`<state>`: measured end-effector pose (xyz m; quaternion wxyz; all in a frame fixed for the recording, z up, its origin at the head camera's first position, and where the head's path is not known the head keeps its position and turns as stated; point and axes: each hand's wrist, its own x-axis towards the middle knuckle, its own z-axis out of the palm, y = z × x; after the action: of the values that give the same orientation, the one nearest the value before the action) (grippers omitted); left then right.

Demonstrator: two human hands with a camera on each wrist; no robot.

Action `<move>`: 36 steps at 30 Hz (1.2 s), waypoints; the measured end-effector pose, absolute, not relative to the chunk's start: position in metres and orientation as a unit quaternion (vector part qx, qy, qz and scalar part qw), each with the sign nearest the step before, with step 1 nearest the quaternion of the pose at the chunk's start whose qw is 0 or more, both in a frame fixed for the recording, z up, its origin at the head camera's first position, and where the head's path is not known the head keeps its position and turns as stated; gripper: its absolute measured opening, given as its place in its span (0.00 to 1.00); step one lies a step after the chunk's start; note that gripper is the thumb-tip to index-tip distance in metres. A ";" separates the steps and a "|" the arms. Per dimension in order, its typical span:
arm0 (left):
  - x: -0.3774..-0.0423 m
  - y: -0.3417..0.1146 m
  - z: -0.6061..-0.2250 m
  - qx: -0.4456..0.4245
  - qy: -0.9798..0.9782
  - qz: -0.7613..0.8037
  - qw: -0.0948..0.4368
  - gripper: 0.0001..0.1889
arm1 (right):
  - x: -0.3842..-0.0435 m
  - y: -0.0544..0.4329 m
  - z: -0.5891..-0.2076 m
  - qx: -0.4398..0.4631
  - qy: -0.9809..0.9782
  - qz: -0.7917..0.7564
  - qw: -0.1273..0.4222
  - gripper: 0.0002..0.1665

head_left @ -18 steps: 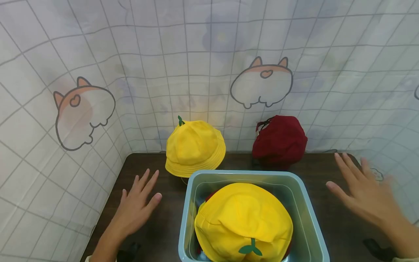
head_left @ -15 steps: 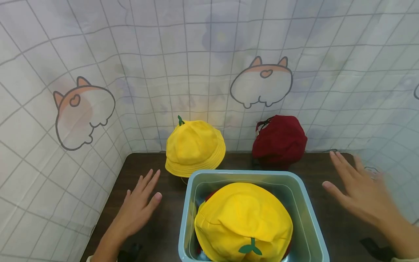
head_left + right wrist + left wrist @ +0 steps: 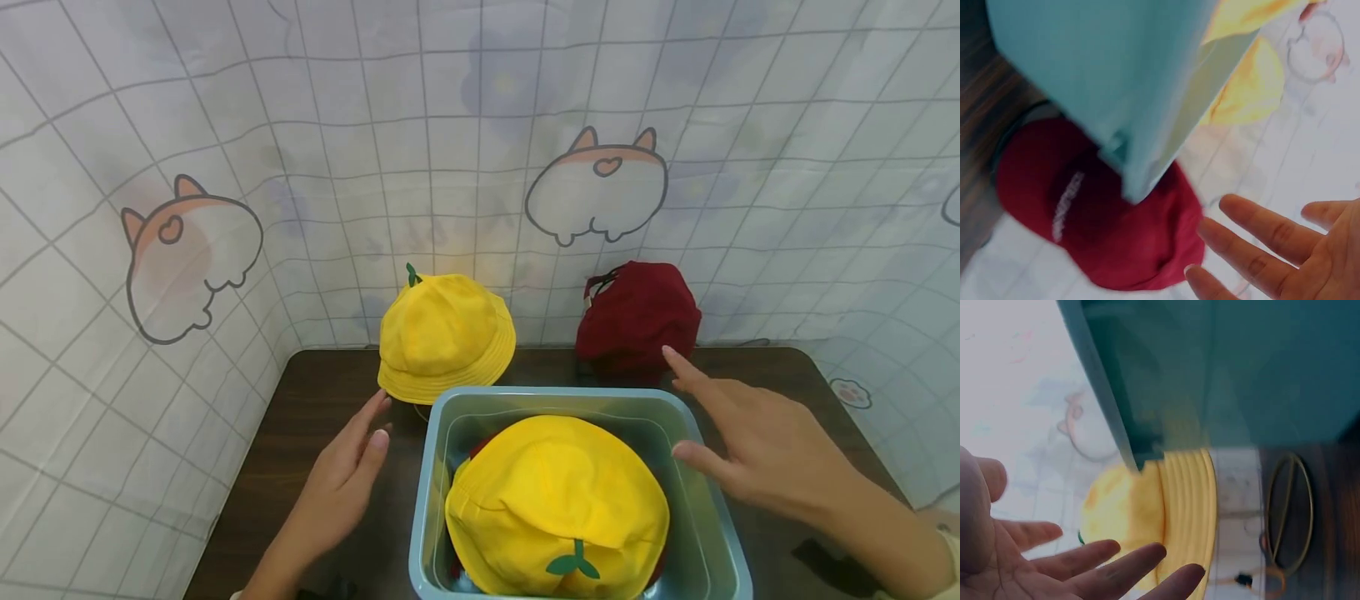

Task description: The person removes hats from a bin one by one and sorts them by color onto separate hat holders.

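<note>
Both of my hands hover with nothing in them, one on each side of a light blue plastic bin (image 3: pixel 722 521). My left hand (image 3: pixel 333 492) has its fingers extended, fingertips close to the brim of a yellow bucket hat (image 3: pixel 442 333) with a green sprout on top. At the bin's right rim, my right hand (image 3: pixel 772 446) is spread, its fingers pointing toward a dark red cap (image 3: pixel 637 321). White lettering shows on this cap's front in the right wrist view. Inside the bin lies another yellow bucket hat (image 3: pixel 558 492), its green sprout facing me, with dark red fabric partly hidden beneath.
A dark wood table (image 3: pixel 262 467) carries everything. Behind it and along both sides hangs a white grid-patterned curtain (image 3: pixel 345 167) with corgi drawings. Under the standing yellow hat, a thin wire ring base (image 3: pixel 1291 512) rests on the table.
My right hand has swung left from beyond the bin to its right rim, near the red cap. My left hand has shifted slightly right. The hats and bin stay put.
</note>
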<state>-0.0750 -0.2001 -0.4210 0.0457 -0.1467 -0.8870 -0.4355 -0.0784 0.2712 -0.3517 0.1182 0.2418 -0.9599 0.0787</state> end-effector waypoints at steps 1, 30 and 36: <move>-0.074 -0.197 -0.420 -0.144 -0.882 -0.447 0.040 0.27 | -0.077 0.266 -0.350 0.251 -0.958 0.076 0.116 0.60; -0.076 -0.151 -0.442 -0.102 -0.868 -0.483 -0.050 0.30 | -0.069 0.174 -0.341 0.569 -0.812 0.072 0.109 0.36; -0.075 -0.149 -0.444 -0.092 -0.865 -0.490 -0.052 0.30 | -0.071 0.168 -0.342 0.596 -0.794 0.062 0.107 0.26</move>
<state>-0.0748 -0.1493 -0.4439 -0.0518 -0.0924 -0.8653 -0.4900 -0.0712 0.1681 -0.3424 0.1065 0.5959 -0.7935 0.0623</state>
